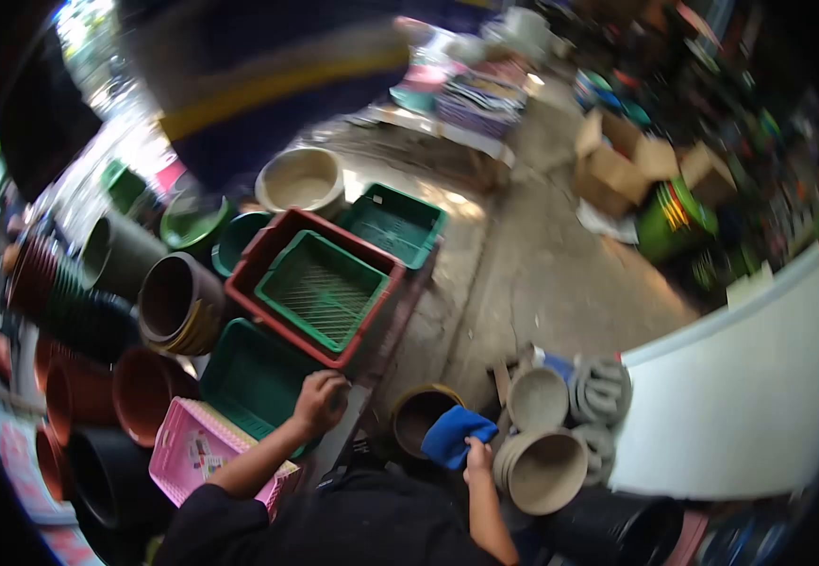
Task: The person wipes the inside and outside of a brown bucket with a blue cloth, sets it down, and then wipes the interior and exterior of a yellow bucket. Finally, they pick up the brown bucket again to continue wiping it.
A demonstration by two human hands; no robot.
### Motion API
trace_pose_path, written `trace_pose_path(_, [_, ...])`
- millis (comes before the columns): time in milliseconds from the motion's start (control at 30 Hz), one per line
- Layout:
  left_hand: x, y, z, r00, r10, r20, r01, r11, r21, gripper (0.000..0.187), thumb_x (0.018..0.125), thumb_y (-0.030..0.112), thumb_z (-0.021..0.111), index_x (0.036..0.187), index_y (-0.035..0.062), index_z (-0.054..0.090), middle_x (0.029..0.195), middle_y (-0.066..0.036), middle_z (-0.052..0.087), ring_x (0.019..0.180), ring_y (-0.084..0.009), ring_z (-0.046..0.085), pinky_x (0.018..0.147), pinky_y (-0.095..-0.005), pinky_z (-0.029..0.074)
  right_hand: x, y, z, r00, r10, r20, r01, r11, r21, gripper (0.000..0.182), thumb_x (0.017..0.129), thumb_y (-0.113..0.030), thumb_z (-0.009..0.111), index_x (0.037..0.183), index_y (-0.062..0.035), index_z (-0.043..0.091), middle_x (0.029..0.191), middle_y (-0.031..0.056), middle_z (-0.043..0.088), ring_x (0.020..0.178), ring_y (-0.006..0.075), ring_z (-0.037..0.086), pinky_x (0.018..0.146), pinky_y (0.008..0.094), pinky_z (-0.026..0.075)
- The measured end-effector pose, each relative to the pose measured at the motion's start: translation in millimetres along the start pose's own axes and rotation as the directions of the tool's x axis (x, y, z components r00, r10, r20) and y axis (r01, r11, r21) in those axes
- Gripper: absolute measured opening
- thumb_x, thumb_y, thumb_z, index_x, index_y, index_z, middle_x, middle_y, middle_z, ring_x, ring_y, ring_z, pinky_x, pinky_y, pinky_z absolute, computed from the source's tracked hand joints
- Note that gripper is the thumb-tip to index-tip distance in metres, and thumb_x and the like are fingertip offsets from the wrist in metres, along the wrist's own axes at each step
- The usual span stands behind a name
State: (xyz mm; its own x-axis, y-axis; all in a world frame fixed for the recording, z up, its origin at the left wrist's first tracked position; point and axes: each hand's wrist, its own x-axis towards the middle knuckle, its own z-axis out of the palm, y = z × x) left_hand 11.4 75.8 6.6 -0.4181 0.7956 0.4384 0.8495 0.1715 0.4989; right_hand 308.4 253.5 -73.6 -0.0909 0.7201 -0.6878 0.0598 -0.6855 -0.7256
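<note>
My right hand (477, 456) grips a folded blue cloth (459, 437), held above a dark round pot (419, 415) with a tan rim. Beside that hand, to its right, stands a beige pot (548, 472). My left hand (322, 404) is curled closed over the right edge of a dark green tray (260, 373); whatever its fingers hold, if anything, is hidden. Just beyond it, a green slotted tray (323, 288) sits inside a larger red tray (240, 267). A pink basket (183, 453) lies below my left forearm.
Stacked brown pots (178, 297) and terracotta pots (150, 391) crowd the left. Another green tray (395, 224) and a cream pot (301, 179) stand farther back. A person in dark striped clothing (268, 85) is close ahead. Cardboard boxes (612, 165) and a white panel (735, 396) are right.
</note>
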Motion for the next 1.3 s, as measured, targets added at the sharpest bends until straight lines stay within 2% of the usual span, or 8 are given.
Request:
trace_pose_path(100, [-40,42,65,0.864,-0.139,0.484,0.237,0.96,-0.147,0.03,0.082,0.01,0.061,0.111,0.0073,0.056,0.096,-0.015,0.062,0.093,-0.0327,0.06,0.085,-0.0426,0.046,47,41,-42,0.996,0.027,-0.083,-0.046,0.97,-0.237,0.03,0.076,-0.019,0.056,0.094,0.0055,0.06,0.091,0.0137,0.062,0.084,0.0213,0.058,0.077,0.0376,0.046])
trace_pose_path(167, [-49,67,96,0.639,-0.277,0.718,0.524,0.839,-0.143,0.039,0.084,0.012,0.06,0.12,0.0052,0.049,0.101,-0.018,0.062,0.1,-0.0376,0.058,0.089,-0.0453,0.045,57,40,-48,0.984,0.11,-0.14,-0.149,0.938,-0.312,0.028,0.076,-0.015,0.048,0.087,0.0063,0.063,0.081,0.0136,0.064,0.079,0.022,0.06,0.074,0.0376,0.046])
trace_pose_path(300, [-107,26,193,0.385,-0.355,0.852,0.606,0.794,0.057,0.052,0.086,0.015,0.06,0.131,0.0027,0.039,0.116,-0.025,0.058,0.113,-0.0405,0.054,0.097,-0.0448,0.042,128,128,-66,0.968,0.216,-0.125,-0.25,0.847,-0.468,0.039,0.079,-0.017,0.045,0.099,0.0108,0.063,0.103,0.0319,0.063,0.103,0.0423,0.061,0.088,0.044,0.046])
trace_pose_path(500, [-140,-47,307,0.231,-0.681,0.695,0.63,0.649,0.427,0.074,0.089,0.024,0.06,0.142,-0.01,0.02,0.134,-0.031,0.046,0.127,-0.0387,0.045,0.107,-0.0406,0.036,194,184,-57,0.96,0.222,-0.172,-0.274,0.6,-0.751,0.046,0.089,-0.029,0.054,0.118,0.0069,0.055,0.114,0.0265,0.062,0.11,0.039,0.059,0.093,0.0429,0.045])
trace_pose_path(600, [-151,-77,349,0.385,-0.743,0.547,0.727,0.61,0.316,0.068,0.088,0.02,0.062,0.138,-0.0087,0.027,0.132,-0.03,0.047,0.124,-0.0401,0.048,0.105,-0.0421,0.037,223,220,-57,0.938,0.314,-0.146,-0.329,0.676,-0.659,0.051,0.093,-0.03,0.055,0.13,0.0035,0.046,0.121,0.0239,0.06,0.115,0.037,0.057,0.097,0.0425,0.043])
trace_pose_path(700, [-134,-78,370,0.227,-0.819,0.527,0.81,0.459,0.365,0.06,0.086,0.018,0.065,0.132,-0.0084,0.037,0.124,-0.029,0.053,0.117,-0.0388,0.053,0.1,-0.0416,0.041,227,217,-47,0.912,0.324,-0.25,-0.409,0.745,-0.528,0.049,0.093,-0.025,0.058,0.132,0.0012,0.045,0.124,0.0223,0.058,0.115,0.0368,0.057,0.096,0.0415,0.043])
trace_pose_path(800, [-136,-86,374,0.277,-0.812,0.513,0.775,0.504,0.38,0.048,0.084,0.016,0.067,0.121,-0.0074,0.046,0.113,-0.026,0.06,0.107,-0.0384,0.06,0.093,-0.0417,0.045,222,229,-43,0.944,0.141,-0.298,-0.283,0.81,-0.513,0.051,0.091,-0.023,0.061,0.133,0.0,0.044,0.121,0.0214,0.06,0.114,0.0355,0.058,0.095,0.0403,0.044])
trace_pose_path(1300, [-117,-90,353,0.351,-0.742,0.571,0.756,0.584,0.295,0.046,0.083,0.014,0.07,0.117,-0.0028,0.045,0.108,-0.025,0.062,0.105,-0.0389,0.061,0.088,-0.0442,0.048,207,249,-75,0.945,0.325,-0.033,-0.324,0.92,-0.221,0.034,0.093,-0.015,0.06,0.124,-0.0023,0.053,0.111,0.0107,0.065,0.1,0.0215,0.061,0.09,0.0347,0.046])
